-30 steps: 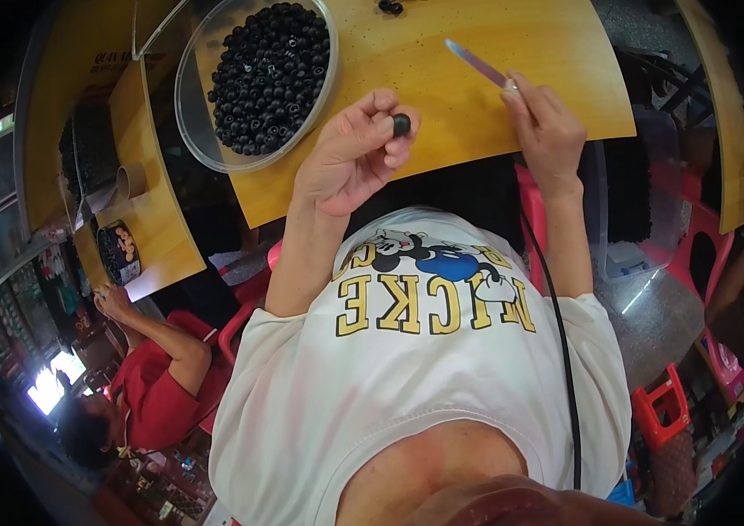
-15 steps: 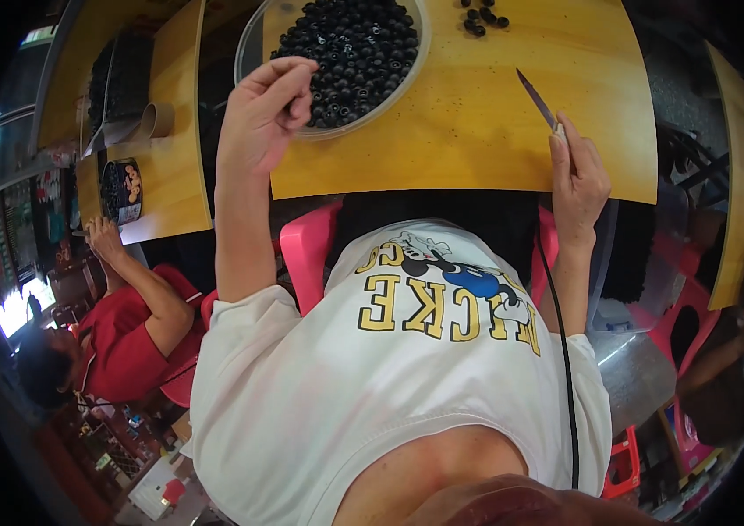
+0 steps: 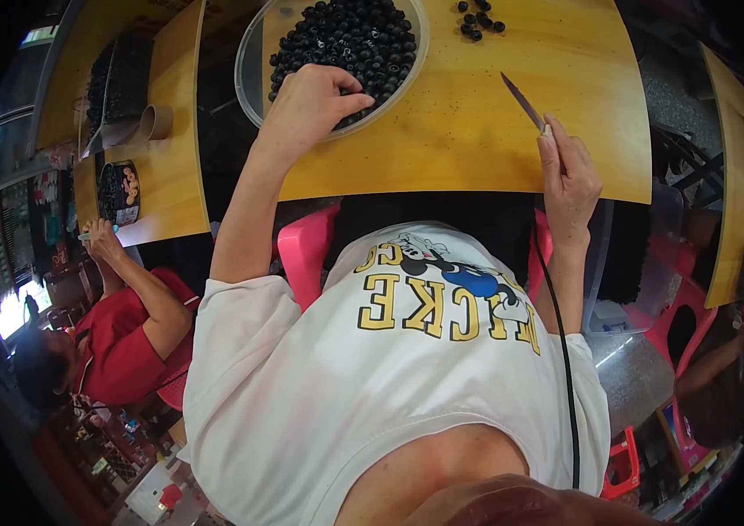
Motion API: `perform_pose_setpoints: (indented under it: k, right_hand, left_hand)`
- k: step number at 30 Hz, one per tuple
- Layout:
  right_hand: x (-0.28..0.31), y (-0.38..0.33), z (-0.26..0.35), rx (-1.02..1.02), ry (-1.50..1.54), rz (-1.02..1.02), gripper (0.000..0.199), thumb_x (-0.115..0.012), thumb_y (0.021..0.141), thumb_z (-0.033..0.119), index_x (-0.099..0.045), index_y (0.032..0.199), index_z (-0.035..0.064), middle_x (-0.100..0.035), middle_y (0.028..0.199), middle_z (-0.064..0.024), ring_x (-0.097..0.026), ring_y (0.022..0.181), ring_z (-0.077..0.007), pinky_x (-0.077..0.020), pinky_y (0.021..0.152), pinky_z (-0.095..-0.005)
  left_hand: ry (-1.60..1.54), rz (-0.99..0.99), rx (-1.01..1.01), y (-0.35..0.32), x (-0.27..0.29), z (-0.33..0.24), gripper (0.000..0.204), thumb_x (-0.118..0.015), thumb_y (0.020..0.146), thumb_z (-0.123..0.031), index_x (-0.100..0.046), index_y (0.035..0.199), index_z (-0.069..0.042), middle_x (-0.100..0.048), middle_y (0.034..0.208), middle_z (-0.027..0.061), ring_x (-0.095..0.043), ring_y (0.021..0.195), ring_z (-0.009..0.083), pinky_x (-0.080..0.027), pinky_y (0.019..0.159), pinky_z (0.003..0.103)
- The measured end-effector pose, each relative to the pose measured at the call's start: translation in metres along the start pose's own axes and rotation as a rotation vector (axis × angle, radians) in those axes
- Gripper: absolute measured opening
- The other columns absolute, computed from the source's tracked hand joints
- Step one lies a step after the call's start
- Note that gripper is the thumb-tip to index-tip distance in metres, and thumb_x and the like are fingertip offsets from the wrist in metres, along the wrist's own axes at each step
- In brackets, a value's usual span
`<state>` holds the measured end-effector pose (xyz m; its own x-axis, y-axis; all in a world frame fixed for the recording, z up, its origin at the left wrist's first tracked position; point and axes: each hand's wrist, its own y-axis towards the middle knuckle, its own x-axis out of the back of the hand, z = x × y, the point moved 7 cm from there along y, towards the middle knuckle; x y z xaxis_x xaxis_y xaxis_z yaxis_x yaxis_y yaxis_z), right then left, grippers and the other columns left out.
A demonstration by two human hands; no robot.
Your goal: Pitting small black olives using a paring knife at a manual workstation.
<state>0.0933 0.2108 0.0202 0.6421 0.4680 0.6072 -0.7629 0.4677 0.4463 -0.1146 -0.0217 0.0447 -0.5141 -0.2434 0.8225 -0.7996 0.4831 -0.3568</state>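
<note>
My left hand (image 3: 312, 105) hovers over the near side of a clear round tub (image 3: 251, 53) filled with small black round pieces (image 3: 350, 39), some showing a hole. Its thumb and forefinger are apart, and no piece shows between them; the other fingers are partly hidden. To the right, my right hand (image 3: 572, 175) is closed round the handle of a slim pointed knife (image 3: 524, 103). That blade is raised above the yellow table (image 3: 468, 131), its tip towards the far left.
Several loose black pieces (image 3: 478, 21) lie at the table's far side. At left, a person in a red top (image 3: 131, 320) works at another yellow table, near a dark printed tub (image 3: 120, 191) and a cardboard ring (image 3: 156, 122). A black cable (image 3: 567, 377) runs down my shirt.
My left hand has gone from the tub's left rim rightward over the pieces, its fingers spreading from a pinch. The right hand and knife have shifted slightly left.
</note>
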Motion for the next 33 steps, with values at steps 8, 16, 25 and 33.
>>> perform_pose_setpoints:
  k: [8, 16, 25, 33]
  right_hand:
    - [0.008, -0.001, 0.002, -0.001, 0.111, -0.002, 0.025, -0.068, 0.090, 0.013, -0.069, 0.112, 0.0015, -0.062, 0.073, -0.0091, -0.056, 0.059, -0.0149, -0.0442, 0.054, -0.0265]
    - [0.011, 0.003, 0.022, 0.028, 0.220, 0.031, 0.025, -0.065, 0.091, 0.009, -0.067, 0.113, -0.0017, -0.053, 0.070, -0.0059, -0.048, 0.060, -0.0127, -0.0384, 0.056, -0.0258]
    - [0.012, -0.001, 0.020, 0.020, 0.239, 0.040, 0.027, -0.068, 0.088, 0.009, -0.068, 0.114, -0.0004, -0.055, 0.070, -0.0080, -0.052, 0.059, -0.0140, -0.0392, 0.053, -0.0254]
    - [0.002, -0.005, 0.052, 0.309, 0.095, 0.088, 0.044, -0.079, 0.073, 0.017, -0.069, 0.114, 0.0078, -0.061, 0.070, -0.0053, -0.056, 0.056, -0.0184, -0.0441, 0.050, -0.0298]
  left_hand:
    - [-1.272, 0.313, -0.226, -0.012, -0.011, -0.020, 0.023, -0.065, 0.089, -0.005, -0.067, 0.111, 0.000, -0.071, 0.094, 0.0114, -0.065, 0.070, 0.0107, -0.049, 0.061, 0.020]
    - [-1.944, 0.741, 0.046, -0.031, -0.100, -0.066, 0.030, -0.058, 0.091, 0.004, -0.059, 0.120, 0.003, -0.066, 0.104, 0.0180, -0.070, 0.082, 0.0178, -0.061, 0.072, 0.022]
    - [-1.969, 0.673, 0.042, -0.021, -0.119, -0.066, 0.028, -0.059, 0.092, 0.001, -0.059, 0.119, 0.005, -0.064, 0.106, 0.0181, -0.067, 0.095, 0.0224, -0.060, 0.084, 0.027]
    - [-2.023, 0.735, 0.060, -0.024, -0.128, -0.066, 0.023, -0.060, 0.092, -0.003, -0.059, 0.115, 0.000, -0.063, 0.109, 0.0154, -0.065, 0.101, 0.0204, -0.059, 0.084, 0.028]
